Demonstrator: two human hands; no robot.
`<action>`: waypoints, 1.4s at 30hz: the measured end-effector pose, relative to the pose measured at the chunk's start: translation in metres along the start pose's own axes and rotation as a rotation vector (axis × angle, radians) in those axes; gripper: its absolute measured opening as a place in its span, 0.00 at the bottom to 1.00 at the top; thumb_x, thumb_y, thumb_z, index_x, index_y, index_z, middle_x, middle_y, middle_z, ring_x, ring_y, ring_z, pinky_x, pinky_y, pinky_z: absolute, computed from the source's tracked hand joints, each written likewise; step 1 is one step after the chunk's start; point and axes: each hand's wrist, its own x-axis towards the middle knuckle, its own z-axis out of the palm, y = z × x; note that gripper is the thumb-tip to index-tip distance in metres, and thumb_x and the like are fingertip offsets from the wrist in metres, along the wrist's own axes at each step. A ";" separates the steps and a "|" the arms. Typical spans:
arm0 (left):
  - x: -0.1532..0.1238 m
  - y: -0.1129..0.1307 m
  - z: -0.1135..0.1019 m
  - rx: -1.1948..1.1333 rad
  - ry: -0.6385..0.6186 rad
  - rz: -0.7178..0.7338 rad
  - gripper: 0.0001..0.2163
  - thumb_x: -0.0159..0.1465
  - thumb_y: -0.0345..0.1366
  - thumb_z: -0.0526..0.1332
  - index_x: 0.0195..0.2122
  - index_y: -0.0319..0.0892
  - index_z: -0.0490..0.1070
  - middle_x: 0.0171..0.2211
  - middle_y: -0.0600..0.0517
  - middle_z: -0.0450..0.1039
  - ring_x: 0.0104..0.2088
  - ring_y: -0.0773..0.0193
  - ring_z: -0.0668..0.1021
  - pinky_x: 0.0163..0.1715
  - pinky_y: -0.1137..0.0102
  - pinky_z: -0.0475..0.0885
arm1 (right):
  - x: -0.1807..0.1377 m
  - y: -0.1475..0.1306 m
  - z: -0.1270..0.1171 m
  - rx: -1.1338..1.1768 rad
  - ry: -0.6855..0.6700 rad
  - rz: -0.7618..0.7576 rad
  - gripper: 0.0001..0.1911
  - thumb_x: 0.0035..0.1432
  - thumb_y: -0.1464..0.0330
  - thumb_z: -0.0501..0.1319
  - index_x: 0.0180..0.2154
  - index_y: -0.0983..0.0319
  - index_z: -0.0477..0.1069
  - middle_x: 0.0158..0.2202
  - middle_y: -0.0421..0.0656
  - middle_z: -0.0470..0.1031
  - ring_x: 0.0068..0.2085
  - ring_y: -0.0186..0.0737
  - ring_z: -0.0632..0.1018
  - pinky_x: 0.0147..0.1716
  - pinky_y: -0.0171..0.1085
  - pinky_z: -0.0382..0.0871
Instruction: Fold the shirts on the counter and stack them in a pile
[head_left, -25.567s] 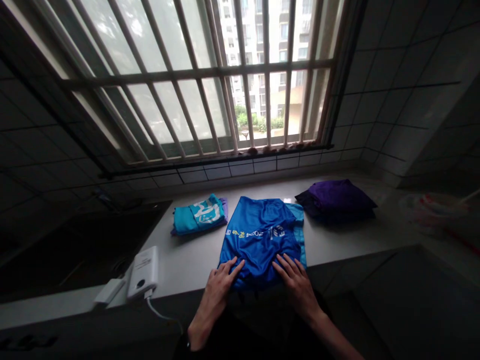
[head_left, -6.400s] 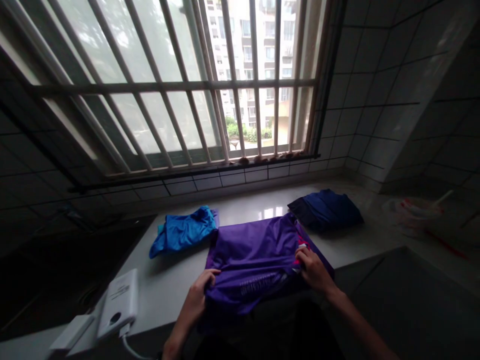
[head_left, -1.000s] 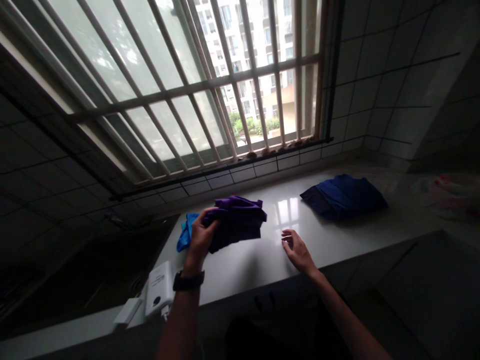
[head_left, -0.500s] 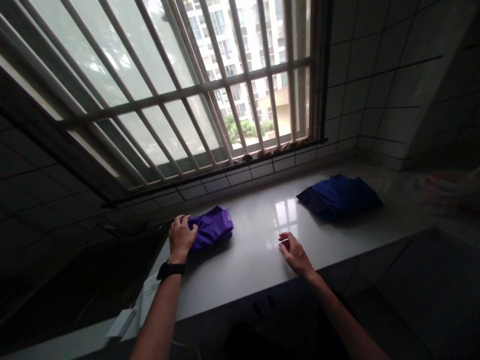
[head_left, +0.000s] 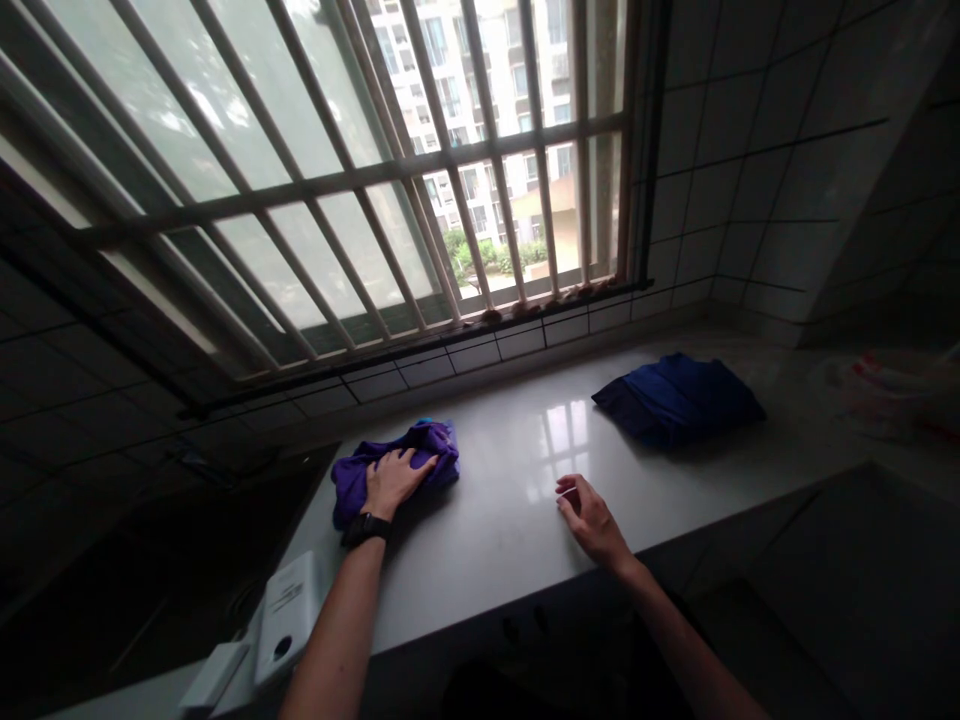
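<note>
Along a glossy white countertop [head_left: 495, 550] beneath a barred window [head_left: 300, 170], the left hand [head_left: 394, 483] lies palm down on a rumpled purple garment [head_left: 441, 465], fingers flat and slightly spread, pressing without gripping. A sliver of teal cloth [head_left: 424, 422] shows behind it. The right hand [head_left: 592, 520] rests on the counter with fingers loosely curled, holding nothing, apart from a folded dark blue garment [head_left: 675, 402].

Left hand [head_left: 391, 483] flat, right hand [head_left: 592, 521] relaxed

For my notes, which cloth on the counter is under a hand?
The purple garment under the left hand; the dark blue bundle lies untouched, farther right.
</note>
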 end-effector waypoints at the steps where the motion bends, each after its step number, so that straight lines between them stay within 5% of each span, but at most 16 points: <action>1: 0.004 0.001 -0.003 0.002 -0.010 -0.001 0.27 0.64 0.60 0.57 0.53 0.45 0.76 0.54 0.35 0.76 0.57 0.37 0.74 0.58 0.45 0.64 | 0.000 0.000 0.000 0.000 0.002 0.000 0.09 0.63 0.67 0.56 0.45 0.58 0.67 0.41 0.45 0.77 0.38 0.42 0.80 0.41 0.42 0.76; 13: -0.007 0.008 0.028 -0.077 0.336 -0.010 0.21 0.66 0.50 0.58 0.49 0.38 0.75 0.56 0.34 0.73 0.59 0.40 0.71 0.63 0.46 0.56 | 0.002 0.000 0.001 0.008 0.001 0.014 0.09 0.63 0.67 0.56 0.45 0.59 0.68 0.40 0.46 0.77 0.39 0.42 0.80 0.43 0.42 0.76; 18: 0.001 0.013 -0.001 -0.106 0.166 -0.004 0.15 0.63 0.47 0.60 0.44 0.44 0.77 0.52 0.39 0.76 0.58 0.42 0.73 0.62 0.49 0.60 | 0.004 0.002 0.002 0.000 -0.002 -0.002 0.09 0.62 0.68 0.56 0.44 0.59 0.67 0.40 0.45 0.78 0.41 0.42 0.80 0.44 0.42 0.76; 22: -0.002 0.031 -0.032 -0.170 0.239 0.118 0.11 0.61 0.39 0.61 0.42 0.43 0.76 0.46 0.42 0.78 0.54 0.43 0.74 0.62 0.48 0.59 | 0.006 0.002 0.002 -0.025 -0.016 -0.014 0.08 0.61 0.70 0.56 0.43 0.58 0.67 0.39 0.45 0.77 0.40 0.42 0.81 0.44 0.42 0.76; 26: -0.053 0.061 -0.035 -0.350 0.167 0.184 0.11 0.61 0.39 0.59 0.43 0.44 0.76 0.40 0.45 0.79 0.43 0.50 0.80 0.49 0.58 0.71 | 0.006 0.002 0.003 -0.044 -0.011 -0.035 0.09 0.60 0.72 0.56 0.43 0.58 0.67 0.38 0.44 0.77 0.40 0.42 0.80 0.44 0.43 0.76; 30: -0.133 0.089 -0.004 -0.821 -0.005 0.147 0.17 0.62 0.51 0.59 0.43 0.46 0.75 0.32 0.51 0.79 0.32 0.56 0.81 0.34 0.65 0.74 | 0.007 0.003 0.003 -0.049 0.010 -0.061 0.09 0.59 0.73 0.56 0.42 0.58 0.67 0.40 0.44 0.76 0.39 0.41 0.80 0.44 0.42 0.76; 33: -0.175 0.102 0.025 -0.922 0.167 0.056 0.14 0.62 0.51 0.58 0.38 0.48 0.74 0.28 0.53 0.77 0.30 0.58 0.80 0.34 0.64 0.75 | 0.007 0.004 0.002 -0.067 0.048 -0.090 0.09 0.58 0.73 0.56 0.41 0.58 0.67 0.41 0.45 0.73 0.40 0.41 0.79 0.44 0.42 0.77; 36: -0.189 0.106 0.039 -0.923 0.300 0.060 0.11 0.62 0.48 0.59 0.37 0.48 0.74 0.26 0.54 0.74 0.30 0.59 0.79 0.37 0.64 0.75 | 0.007 0.003 0.001 -0.081 0.053 -0.110 0.09 0.57 0.74 0.56 0.41 0.58 0.66 0.40 0.44 0.72 0.41 0.41 0.78 0.44 0.42 0.77; 42: -0.189 0.106 0.033 -0.880 0.184 0.227 0.10 0.61 0.45 0.60 0.39 0.47 0.74 0.28 0.53 0.75 0.30 0.58 0.79 0.40 0.61 0.75 | 0.004 -0.001 0.001 -0.136 0.020 -0.130 0.11 0.56 0.76 0.55 0.40 0.58 0.66 0.39 0.43 0.72 0.38 0.40 0.77 0.41 0.41 0.76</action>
